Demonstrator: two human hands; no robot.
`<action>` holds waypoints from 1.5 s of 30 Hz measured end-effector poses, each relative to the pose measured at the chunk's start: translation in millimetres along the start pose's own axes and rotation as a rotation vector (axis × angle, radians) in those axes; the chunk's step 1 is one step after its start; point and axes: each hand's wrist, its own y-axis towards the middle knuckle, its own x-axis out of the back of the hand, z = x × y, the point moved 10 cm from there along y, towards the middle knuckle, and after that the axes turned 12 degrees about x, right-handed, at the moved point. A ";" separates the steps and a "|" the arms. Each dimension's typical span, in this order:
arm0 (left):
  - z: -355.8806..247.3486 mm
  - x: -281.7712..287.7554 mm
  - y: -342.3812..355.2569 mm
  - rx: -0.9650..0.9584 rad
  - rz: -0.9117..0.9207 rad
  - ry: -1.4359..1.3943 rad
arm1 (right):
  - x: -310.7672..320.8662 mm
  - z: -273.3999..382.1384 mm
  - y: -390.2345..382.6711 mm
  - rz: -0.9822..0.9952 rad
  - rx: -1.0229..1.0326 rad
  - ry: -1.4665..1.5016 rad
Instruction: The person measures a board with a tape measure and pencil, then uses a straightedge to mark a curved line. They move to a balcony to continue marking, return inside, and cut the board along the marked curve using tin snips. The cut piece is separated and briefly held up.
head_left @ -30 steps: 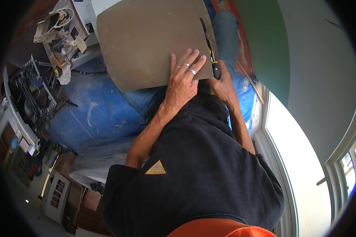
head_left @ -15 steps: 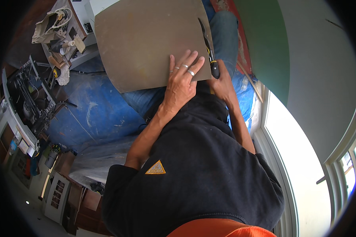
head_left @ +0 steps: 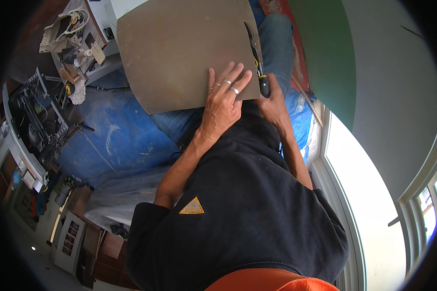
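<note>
A brown flat sheet (head_left: 175, 48) rests over my legs, its bottom edge near my waist. My left hand (head_left: 223, 104), with metal rings, lies on the sheet's lower right part, fingers spread; its thumb is partly hidden near the edge. Just right of it, my right hand (head_left: 273, 99) is closed on the black-and-yellow handle of a cutting tool (head_left: 264, 85), apparently shears, partly hidden by the sheet. The tool lines up with a long dark slit close to the sheet's right edge.
My jean-clad legs (head_left: 277, 43) rest over a blue tarp (head_left: 107, 140). Upper left stands a cluttered bench (head_left: 94, 26) with a cloth bag (head_left: 58, 31); below it is a dark metal frame (head_left: 36, 131). A thin wooden strip (head_left: 308, 102) and green wall (head_left: 330, 63) are at right.
Over the last second the sheet, my left hand and the tool have shifted very slightly leftward, with the hand a touch lower. My grip on the tool looks the same.
</note>
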 end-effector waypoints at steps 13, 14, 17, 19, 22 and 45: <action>0.8 1.1 -2.6 0.006 0.001 -0.012 | -2.6 6.4 5.3 -0.035 0.089 0.014; 0.8 1.4 -2.5 0.005 -0.001 -0.016 | -4.0 2.6 4.7 -0.026 0.065 0.014; 2.1 2.0 -1.4 0.010 -0.002 -0.023 | -3.8 0.2 5.7 -0.023 0.072 -0.009; 2.3 2.1 -1.7 0.013 0.001 -0.026 | -3.1 2.6 7.3 -0.029 0.091 -0.010; 2.1 2.8 -2.4 0.011 0.001 -0.023 | -4.5 7.1 10.7 -0.031 0.097 0.016; 3.3 4.9 -4.5 0.020 0.001 -0.018 | -11.7 -2.4 16.6 -0.012 0.055 0.056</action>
